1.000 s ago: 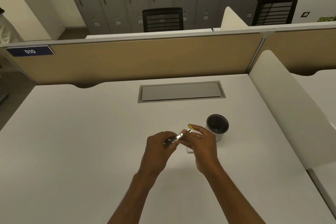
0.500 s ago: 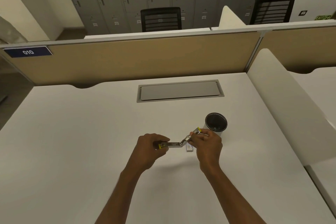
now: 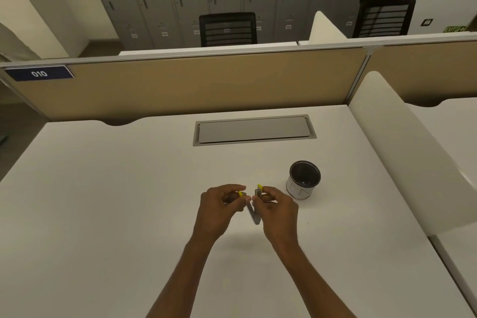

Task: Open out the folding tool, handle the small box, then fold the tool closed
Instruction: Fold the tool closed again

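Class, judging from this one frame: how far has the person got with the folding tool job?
Done: nothing can be confirmed. In hand: the left hand and right hand each grip a yellow-tipped handle of the folding tool, which hangs in a V between them, partly folded. The small box is not visible, so its step is unclear.

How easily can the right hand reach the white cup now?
Probably not at once: the right hand is shut on the folding tool. The white cup stands close beside it, with nothing between.
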A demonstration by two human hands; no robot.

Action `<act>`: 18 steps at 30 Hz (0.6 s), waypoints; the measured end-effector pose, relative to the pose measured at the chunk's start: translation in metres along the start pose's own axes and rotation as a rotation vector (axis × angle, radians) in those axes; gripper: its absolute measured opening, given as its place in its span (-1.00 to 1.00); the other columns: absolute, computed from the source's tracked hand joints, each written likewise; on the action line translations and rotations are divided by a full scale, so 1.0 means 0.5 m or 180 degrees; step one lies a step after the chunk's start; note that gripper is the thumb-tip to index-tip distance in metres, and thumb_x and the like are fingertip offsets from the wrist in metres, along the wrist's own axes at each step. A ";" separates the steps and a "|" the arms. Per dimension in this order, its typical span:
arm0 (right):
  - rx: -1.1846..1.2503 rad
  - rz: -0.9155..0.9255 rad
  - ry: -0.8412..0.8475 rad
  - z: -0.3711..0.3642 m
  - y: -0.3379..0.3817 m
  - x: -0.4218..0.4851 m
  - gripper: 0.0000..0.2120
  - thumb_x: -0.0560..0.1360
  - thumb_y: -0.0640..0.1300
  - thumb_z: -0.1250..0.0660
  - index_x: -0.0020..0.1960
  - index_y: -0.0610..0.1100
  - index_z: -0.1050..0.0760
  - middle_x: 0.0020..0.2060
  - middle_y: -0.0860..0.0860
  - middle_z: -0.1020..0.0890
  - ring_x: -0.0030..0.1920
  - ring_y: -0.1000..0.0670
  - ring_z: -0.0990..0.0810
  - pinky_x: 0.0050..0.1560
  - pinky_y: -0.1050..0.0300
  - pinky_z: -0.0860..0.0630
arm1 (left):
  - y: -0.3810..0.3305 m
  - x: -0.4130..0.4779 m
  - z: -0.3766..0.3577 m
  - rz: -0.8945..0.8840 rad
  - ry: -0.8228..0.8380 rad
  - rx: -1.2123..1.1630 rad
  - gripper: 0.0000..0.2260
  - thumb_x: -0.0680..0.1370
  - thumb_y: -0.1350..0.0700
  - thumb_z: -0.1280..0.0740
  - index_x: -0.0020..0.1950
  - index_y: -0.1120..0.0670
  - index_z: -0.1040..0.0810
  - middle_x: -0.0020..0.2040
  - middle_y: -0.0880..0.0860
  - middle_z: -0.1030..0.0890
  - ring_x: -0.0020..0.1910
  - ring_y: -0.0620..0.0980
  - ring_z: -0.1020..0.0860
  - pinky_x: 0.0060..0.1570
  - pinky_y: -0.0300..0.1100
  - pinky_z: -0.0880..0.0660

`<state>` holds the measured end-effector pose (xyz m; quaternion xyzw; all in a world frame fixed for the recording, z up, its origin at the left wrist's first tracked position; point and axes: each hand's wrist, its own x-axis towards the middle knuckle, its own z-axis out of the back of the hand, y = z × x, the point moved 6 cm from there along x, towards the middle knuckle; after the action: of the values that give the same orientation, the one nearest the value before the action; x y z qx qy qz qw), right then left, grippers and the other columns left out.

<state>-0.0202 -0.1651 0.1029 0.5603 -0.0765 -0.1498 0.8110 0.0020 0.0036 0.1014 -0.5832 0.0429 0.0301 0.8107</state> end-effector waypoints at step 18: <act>-0.1018 0.0346 0.0517 -0.043 -0.005 -0.033 -0.77 0.58 -0.07 -0.33 0.21 -0.07 -0.58 -0.15 -0.03 -0.71 -0.24 0.06 -0.56 -0.12 0.33 -0.46 | 0.028 -0.004 -0.020 0.0147 0.0408 -0.0072 -0.89 0.54 0.12 -0.50 0.04 -0.01 -0.79 -0.14 -0.01 -0.80 -0.15 -0.05 -0.78 0.06 -0.15 -0.68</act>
<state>-0.0301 -0.1413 0.0933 0.4295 -0.0161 -0.0703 0.9002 -0.0016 -0.0015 0.0850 -0.5919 0.1079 0.0119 0.7987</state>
